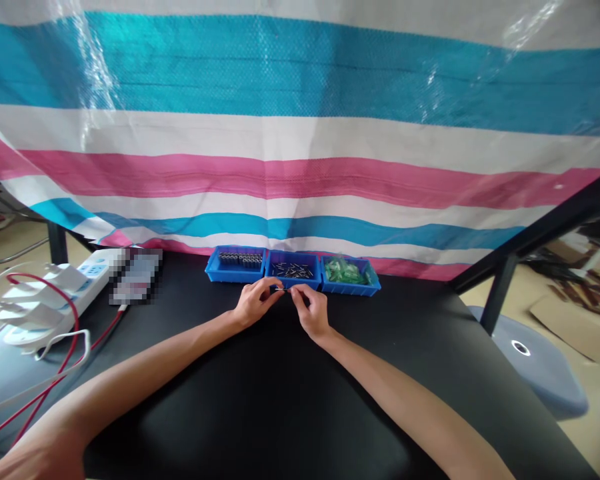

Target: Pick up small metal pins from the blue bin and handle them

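My left hand (254, 302) is closed in a pinch on a small thin metal piece (281, 289), just in front of the middle blue bin (300, 285). On the piece's other side, my right hand (312, 311) pinches its end, so the fingertips of both hands nearly meet. Its exact kind is too small to tell. Loose dark metal pins or screws (294, 271) lie scattered in the middle bin. The left blue bin (234, 276) has short metal cylinders (241, 259) in rows, and the right blue bin (351, 289) contains green plastic packets (344, 271).
A striped plastic sheet (290, 177) hangs behind the black table (260, 413). At left are a white power strip (93, 270) with plugs, red and white cables, and a blurred-out phone-like device (136, 277). A grey stool (540, 367) stands beyond the right edge.
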### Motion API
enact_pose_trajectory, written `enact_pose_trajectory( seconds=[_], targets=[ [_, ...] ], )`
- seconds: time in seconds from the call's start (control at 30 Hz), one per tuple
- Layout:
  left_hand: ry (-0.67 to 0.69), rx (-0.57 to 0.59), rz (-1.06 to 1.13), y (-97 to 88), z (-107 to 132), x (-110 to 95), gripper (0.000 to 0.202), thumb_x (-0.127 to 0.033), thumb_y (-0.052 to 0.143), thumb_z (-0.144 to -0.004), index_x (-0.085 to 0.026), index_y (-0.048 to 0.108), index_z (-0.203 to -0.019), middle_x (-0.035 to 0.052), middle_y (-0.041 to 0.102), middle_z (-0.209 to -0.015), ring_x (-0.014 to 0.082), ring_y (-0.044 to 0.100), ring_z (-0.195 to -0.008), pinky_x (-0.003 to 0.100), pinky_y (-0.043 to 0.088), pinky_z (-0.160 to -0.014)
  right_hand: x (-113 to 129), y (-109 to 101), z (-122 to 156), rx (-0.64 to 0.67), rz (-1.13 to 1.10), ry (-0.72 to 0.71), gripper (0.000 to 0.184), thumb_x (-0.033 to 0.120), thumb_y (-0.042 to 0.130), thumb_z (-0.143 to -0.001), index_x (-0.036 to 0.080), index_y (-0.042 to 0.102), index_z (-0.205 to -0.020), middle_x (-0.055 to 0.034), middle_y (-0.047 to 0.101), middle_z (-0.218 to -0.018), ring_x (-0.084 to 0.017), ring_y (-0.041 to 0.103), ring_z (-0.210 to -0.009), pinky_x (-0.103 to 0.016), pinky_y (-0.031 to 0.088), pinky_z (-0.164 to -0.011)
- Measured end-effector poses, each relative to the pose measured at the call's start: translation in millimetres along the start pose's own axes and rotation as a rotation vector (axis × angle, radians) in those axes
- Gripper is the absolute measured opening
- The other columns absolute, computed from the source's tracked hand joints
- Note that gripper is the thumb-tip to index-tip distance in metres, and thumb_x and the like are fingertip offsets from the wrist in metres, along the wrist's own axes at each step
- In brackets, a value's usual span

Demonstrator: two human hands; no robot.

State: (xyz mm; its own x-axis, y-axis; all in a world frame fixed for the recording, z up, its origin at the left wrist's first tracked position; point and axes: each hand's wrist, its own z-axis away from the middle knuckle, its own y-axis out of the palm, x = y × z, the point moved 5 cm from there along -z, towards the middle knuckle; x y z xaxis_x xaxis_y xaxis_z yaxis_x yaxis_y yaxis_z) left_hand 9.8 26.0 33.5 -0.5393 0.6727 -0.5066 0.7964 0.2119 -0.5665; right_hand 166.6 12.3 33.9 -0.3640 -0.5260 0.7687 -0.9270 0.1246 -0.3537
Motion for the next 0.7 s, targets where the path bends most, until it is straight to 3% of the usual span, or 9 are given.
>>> enact_pose_trajectory(
  seconds=[0.47, 0.7],
  targets=[
    [0.029, -0.009, -0.008, -0.8, -0.5, -2.3, 0.017, -0.031, 0.058, -0.087, -0.018, 0.059, -0.097, -0.0012, 0.065, -0.076, 0.0037, 0.046, -0.047, 0.015, 0.042, -0.052, -0.9, 0.0, -0.6, 0.013, 0.001, 0.017, 0.025, 0.032, 0.046, -0.091, 0.018, 0.064, -0.081, -0.0016, 0.062, -0.066, -0.014, 0.053, -0.056, -0.024, 0.041, -0.057],
    [-0.001, -0.021, 0.007, -1.0, -1.5, 1.9, 0.023, -0.034, 0.06, -0.086, -0.018, 0.057, -0.102, -0.0005, 0.063, -0.08, 0.0047, 0.046, -0.05, 0.016, 0.043, -0.053, -0.7, -0.5, 0.7, -0.009, -0.026, 0.015, 0.021, 0.029, 0.048, -0.091, 0.018, 0.064, -0.084, -0.0032, 0.066, -0.074, -0.015, 0.059, -0.063, -0.025, 0.044, -0.062]
  ],
)
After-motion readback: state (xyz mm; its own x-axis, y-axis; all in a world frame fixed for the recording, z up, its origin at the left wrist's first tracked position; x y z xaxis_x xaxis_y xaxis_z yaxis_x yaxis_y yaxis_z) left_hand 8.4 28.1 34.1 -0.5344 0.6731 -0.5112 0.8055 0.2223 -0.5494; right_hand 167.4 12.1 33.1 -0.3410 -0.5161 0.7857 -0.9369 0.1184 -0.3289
